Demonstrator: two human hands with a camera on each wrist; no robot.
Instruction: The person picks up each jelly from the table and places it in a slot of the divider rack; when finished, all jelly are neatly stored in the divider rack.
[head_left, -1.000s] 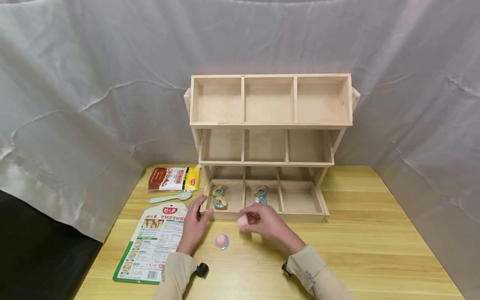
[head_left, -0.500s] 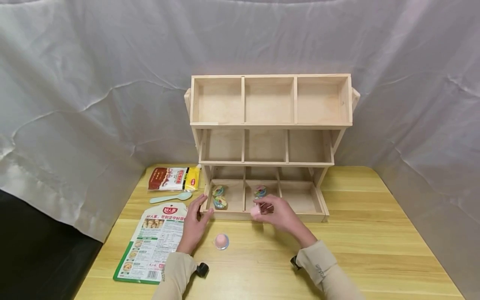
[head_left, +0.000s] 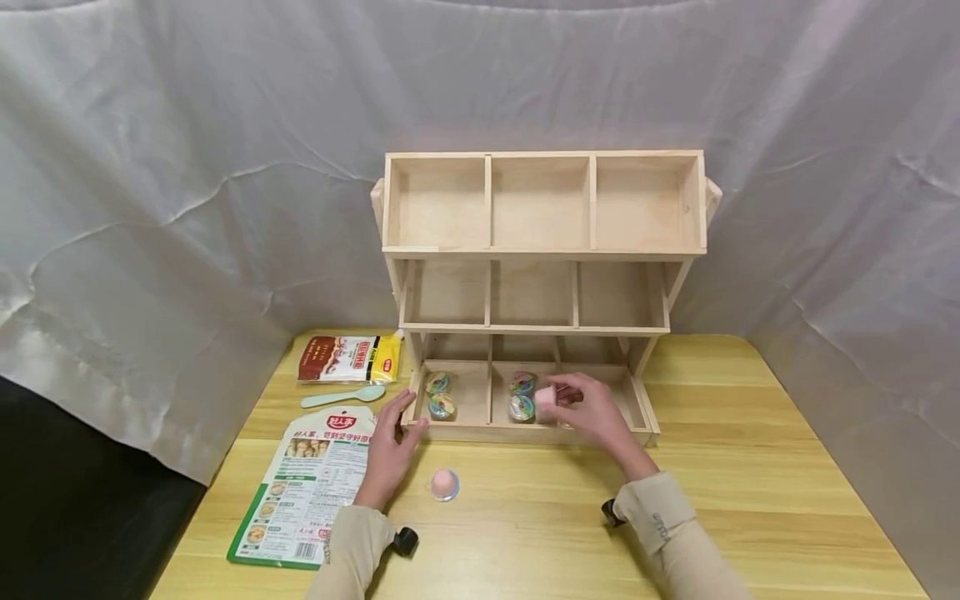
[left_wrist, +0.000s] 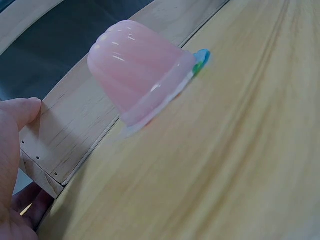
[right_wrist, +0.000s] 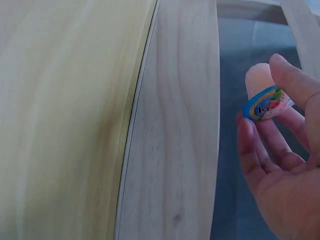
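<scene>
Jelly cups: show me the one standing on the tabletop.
The pink cup just right of the left hand, dome up. Four others lie in the bottom wooden tray, coloured lids showing; the right hand holds the last one.

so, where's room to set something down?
Free: yellow wooden tabletop right of the pale wooden tiered rack and beige right sleeve; also between the sleeves, right of the domed pink jelly cup. Crowded: left, with flat white pouch, mint spoon, brown and yellow sachet, left hand.
</scene>
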